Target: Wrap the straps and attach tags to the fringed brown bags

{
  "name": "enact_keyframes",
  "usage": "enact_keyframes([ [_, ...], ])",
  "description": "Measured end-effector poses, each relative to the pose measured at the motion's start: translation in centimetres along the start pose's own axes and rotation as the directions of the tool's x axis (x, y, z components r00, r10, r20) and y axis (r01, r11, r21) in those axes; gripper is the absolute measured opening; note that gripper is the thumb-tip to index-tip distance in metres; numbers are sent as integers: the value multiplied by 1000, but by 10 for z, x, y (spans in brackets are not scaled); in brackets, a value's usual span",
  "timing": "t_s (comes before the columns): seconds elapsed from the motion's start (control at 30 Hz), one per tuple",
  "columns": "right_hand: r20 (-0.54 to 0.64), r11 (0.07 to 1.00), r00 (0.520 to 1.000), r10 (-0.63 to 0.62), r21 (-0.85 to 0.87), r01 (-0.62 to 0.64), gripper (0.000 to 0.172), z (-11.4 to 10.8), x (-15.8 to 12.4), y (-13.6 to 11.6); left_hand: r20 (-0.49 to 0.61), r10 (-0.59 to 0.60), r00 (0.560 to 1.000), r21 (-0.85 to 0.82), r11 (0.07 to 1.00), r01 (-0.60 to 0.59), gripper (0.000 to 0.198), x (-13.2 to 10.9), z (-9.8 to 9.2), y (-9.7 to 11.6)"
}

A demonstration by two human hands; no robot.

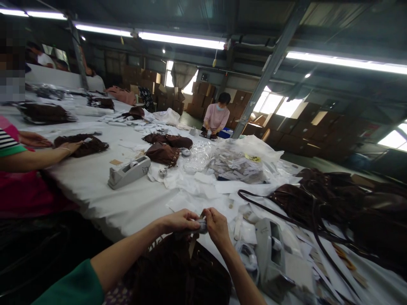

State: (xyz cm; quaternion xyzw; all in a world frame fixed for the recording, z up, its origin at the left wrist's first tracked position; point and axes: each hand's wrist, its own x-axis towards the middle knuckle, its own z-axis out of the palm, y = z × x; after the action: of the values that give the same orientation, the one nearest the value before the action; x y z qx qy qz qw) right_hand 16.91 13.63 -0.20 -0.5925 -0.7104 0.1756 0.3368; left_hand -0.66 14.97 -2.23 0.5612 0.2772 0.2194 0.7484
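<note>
"What do the grips hold?"
"The left hand (pixel 179 222) and right hand (pixel 218 226) close tight on one small white wrapped piece (pixel 202 226), just above the soft dark brown bag (pixel 178 273)."
"What is beside this bag?"
"A hard grey tape dispenser (pixel 273 254)."

Dark chocolate brown is showing on the fringed handbag (pixel 178 275) at the near edge, and right above it a small pale grey item (pixel 202 226) is pinched between the left grip (pixel 179 221) and the right grip (pixel 218 226)! Teal green is worn on the left sleeve (pixel 68 290). Across the white desk (pixel 89 199), grey is picked out on the tape dispenser (pixel 129 171), and brown comes again on the bags (pixel 163 153). A yellow label (pixel 252 157) is spotted on the clear plastic sack (pixel 241 163). Black-and-white stripes with a green band are seen on a neighbour's sleeve (pixel 8 142), over a magenta top (pixel 28 195). Further down, a pink top (pixel 216 118) is worn by a co-worker, and tan cardboard boxes (pixel 203 99) are stacked behind!
</note>
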Motion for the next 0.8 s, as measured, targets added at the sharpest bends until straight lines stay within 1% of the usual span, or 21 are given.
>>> enact_keyframes([
  [0.07,-29,997,999,29,77,-27,37,0,0,2,-48,-13,999,-30,999,12,46,1,-1,-2],
  [0.1,-51,993,998,32,113,-26,35,-2,-2,3,-86,-17,996,-58,998,12,47,2,-2,-3],
  [0.13,-79,991,997,9,131,1,32,-5,-4,5,-129,-19,991,-98,995,6,48,3,-3,-4],
  [0.17,-105,991,993,-52,120,65,30,-7,-8,6,-172,-19,985,-148,989,-7,49,4,-4,-6],
  [0.2,-118,984,981,-152,75,161,29,-10,-13,7,-207,-17,978,-200,979,-25,50,4,-5,-7],
  [0.23,-107,960,955,-278,7,280,31,-12,-19,7,-227,-17,974,-249,968,-42,50,5,-6,-8],
  [0.3,-25,857,861,-508,-114,503,33,-13,-30,8,-223,-15,975,-315,947,-58,48,7,-6,-9],
  [0.33,21,808,817,-576,-136,573,32,-12,-35,8,-206,-13,978,-325,944,-56,46,8,-5,-9],
  [0.37,47,783,793,-608,-130,608,30,-10,-39,8,-192,-14,981,-324,945,-50,45,9,-4,-9],
  [0.4,48,786,792,-609,-100,611,27,-7,-42,8,-187,-20,982,-315,948,-41,44,9,-3,-9],
  [0.43,31,808,810,-586,-50,587,24,-4,-44,7,-190,-28,981,-301,953,-32,44,9,-1,-8],
  [0.47,7,839,839,-544,12,544,22,-2,-44,7,-200,-32,979,-286,958,-27,44,9,0,-6],
  [0.53,-26,883,892,-451,130,451,24,1,-42,7,-215,-36,976,-251,968,-19,44,8,1,-3],
  [0.6,-20,897,915,-403,190,399,26,0,-39,7,-214,-38,976,-199,980,-5,44,5,2,2],
  [0.8,-34,937,945,-324,124,326,20,-19,-29,12,-167,-44,985,57,997,54,39,-1,7,11],
])
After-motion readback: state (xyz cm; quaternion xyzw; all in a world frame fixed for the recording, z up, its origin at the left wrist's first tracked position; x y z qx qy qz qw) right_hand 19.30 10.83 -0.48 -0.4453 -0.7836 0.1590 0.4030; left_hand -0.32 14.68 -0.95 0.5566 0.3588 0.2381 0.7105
